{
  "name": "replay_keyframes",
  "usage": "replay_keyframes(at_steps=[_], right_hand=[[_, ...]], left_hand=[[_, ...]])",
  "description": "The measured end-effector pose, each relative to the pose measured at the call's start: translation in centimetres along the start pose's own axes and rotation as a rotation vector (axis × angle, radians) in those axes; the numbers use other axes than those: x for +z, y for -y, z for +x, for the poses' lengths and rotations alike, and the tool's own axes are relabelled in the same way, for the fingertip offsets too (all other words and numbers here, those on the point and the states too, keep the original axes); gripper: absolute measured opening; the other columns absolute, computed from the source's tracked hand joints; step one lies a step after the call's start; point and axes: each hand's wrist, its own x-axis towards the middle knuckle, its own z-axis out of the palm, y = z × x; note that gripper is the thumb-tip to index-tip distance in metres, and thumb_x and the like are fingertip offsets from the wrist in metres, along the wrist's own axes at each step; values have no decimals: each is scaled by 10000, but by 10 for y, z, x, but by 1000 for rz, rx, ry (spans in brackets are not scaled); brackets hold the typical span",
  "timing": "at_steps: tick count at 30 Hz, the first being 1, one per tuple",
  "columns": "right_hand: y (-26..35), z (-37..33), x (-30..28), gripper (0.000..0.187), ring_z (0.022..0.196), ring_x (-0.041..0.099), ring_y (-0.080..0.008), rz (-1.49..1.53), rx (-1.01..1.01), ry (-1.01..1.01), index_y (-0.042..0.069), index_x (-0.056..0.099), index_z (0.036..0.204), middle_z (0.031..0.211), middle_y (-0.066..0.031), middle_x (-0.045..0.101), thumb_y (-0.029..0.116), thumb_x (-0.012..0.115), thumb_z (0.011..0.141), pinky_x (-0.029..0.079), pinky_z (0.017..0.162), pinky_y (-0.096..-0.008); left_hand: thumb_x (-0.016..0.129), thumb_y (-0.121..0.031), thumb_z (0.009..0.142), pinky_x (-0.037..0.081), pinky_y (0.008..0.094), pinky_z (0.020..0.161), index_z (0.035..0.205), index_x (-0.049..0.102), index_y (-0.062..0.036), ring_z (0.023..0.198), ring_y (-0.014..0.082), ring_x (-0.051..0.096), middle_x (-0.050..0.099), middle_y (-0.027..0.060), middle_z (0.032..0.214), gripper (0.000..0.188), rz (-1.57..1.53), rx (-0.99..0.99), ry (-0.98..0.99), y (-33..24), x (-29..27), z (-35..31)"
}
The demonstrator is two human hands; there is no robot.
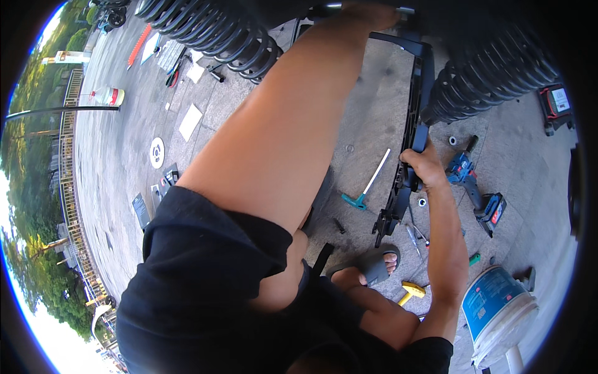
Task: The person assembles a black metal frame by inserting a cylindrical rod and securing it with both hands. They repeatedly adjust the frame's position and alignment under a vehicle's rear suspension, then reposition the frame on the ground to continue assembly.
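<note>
My right hand [427, 167] is closed around a long black frame piece [412, 118], which runs from the top centre down to a bracketed end near my foot. My left arm reaches far up across the picture. At its end my left hand [380, 15] is by the top of the black frame, its fingers hidden in the dark area there. A thick black coil spring [215, 34] stands left of the frame, and another black coil spring [492, 81] stands to its right.
On the paving lie a teal T-handle hex key [356, 201], a blue cordless power tool [464, 171], a yellow-handled tool [412, 290] and pliers [173, 78]. A blue-and-white bucket [495, 305] stands lower right. My sandalled foot [374, 267] is near the frame's lower end. A railing [71, 199] runs along the left.
</note>
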Motion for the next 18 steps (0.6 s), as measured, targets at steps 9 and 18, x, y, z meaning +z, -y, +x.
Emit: replay_keyframes(at_steps=[9,18], right_hand=[[5,-6,4,412,692,557,-136,28,-125,-47,-24,553,1078,817,-34,569,71,657,691,473,635,-286],[6,-8,3,407,696,561,-149,38,-68,-44,-1,565,1068,825,-35,572,82,664,681,473,635,-290]], left_hand=[[498,-421,915,401,480,1025,1263,580,-103,1228,328,519,542,149,1339,479,-4,18,22,-2,-7,2],[506,-403,914,411,474,1018,1268,577,-113,1225,323,524,543,139,1340,464,-19,12,28,-5,-9,7]])
